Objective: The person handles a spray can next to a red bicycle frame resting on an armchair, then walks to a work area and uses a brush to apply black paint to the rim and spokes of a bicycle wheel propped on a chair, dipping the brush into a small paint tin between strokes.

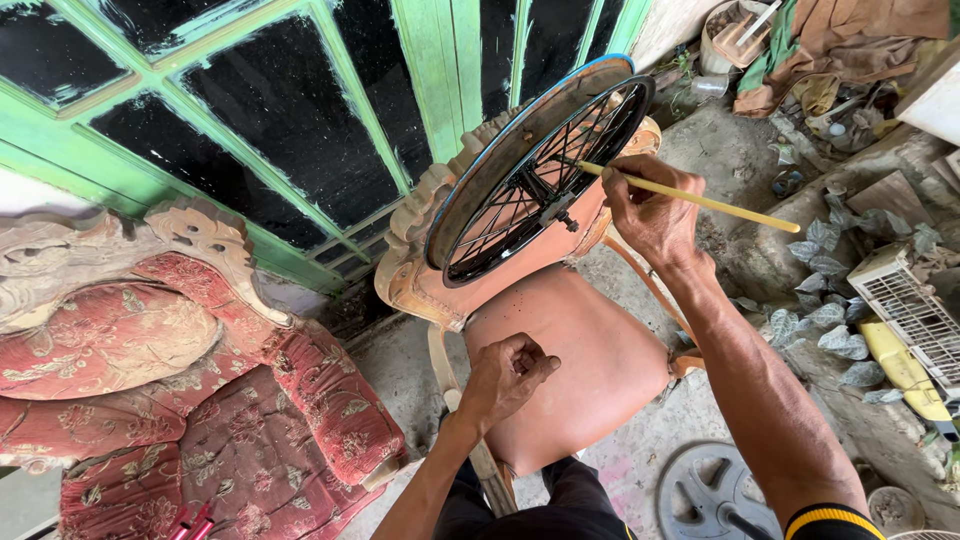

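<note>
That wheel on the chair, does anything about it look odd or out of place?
Yes: the spoked wheel stands tilted on an orange chair, leaning on its backrest. The right hand holds a yellow stick at its spokes.

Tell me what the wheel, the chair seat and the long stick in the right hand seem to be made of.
Wheel: probably metal, black painted rim with thin wire spokes.
Chair seat: looks like smooth brown leather or vinyl, with a dull sheen.
Stick held by the right hand: likely pale wood or bamboo, yellowish and matte.
</note>
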A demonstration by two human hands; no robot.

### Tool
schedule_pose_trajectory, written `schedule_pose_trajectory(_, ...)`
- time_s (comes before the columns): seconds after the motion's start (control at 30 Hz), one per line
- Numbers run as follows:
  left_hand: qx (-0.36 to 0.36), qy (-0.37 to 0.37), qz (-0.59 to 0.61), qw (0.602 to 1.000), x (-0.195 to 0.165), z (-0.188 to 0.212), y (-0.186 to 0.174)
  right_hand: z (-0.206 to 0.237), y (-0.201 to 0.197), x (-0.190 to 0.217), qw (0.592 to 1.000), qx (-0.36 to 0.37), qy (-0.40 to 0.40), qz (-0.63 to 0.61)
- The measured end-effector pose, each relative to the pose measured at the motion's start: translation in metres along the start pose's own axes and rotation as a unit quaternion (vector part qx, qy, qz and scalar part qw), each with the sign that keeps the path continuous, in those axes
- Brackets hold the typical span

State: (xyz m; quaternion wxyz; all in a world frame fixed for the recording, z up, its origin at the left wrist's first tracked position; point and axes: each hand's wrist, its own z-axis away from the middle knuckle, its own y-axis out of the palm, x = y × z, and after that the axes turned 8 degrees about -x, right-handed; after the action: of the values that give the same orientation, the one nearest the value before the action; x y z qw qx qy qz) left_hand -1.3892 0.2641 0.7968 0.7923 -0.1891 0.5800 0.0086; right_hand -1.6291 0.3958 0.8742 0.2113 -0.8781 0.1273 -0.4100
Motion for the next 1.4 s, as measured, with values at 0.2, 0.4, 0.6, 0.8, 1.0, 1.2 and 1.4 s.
schedule_pose_trajectory(0.2, 0.011, -0.016, -0.001, 1.0, 0.0, 0.0, 0.001, 0.001, 0.001, -0.018, 0.999, 0.013, 0.0, -0.047)
schedule_pose_trajectory(0.4, 0.006, -0.007, -0.006, 1.0, -0.001, 0.0, 0.0, 0.0, 0.007, -0.024, 0.999, 0.013, 0.003, 0.03)
schedule_pose_trajectory(0.6, 0.005, -0.012, -0.003, 1.0, -0.003, 0.0, -0.001, 0.0, 0.004, -0.015, 0.999, 0.013, -0.01, -0.034)
schedule_pose_trajectory(0.8, 0.005, -0.013, 0.014, 1.0, -0.004, 0.003, -0.001, -0.001, 0.005, -0.007, 0.999, 0.017, 0.002, -0.027)
schedule_pose_trajectory(1.0, 0.002, 0.01, 0.01, 1.0, -0.003, 0.003, 0.0, 0.002, 0.005, -0.009, 0.995, 0.0, 0.042, -0.089)
schedule_pose_trajectory(1.2, 0.003, 0.016, 0.005, 1.0, -0.006, 0.006, 0.002, 0.0, 0.006, -0.016, 0.999, -0.001, 0.04, -0.004)
schedule_pose_trajectory(1.4, 0.011, 0.012, 0.004, 1.0, -0.013, 0.008, 0.003, 0.008, 0.003, -0.014, 0.999, -0.011, 0.029, -0.009)
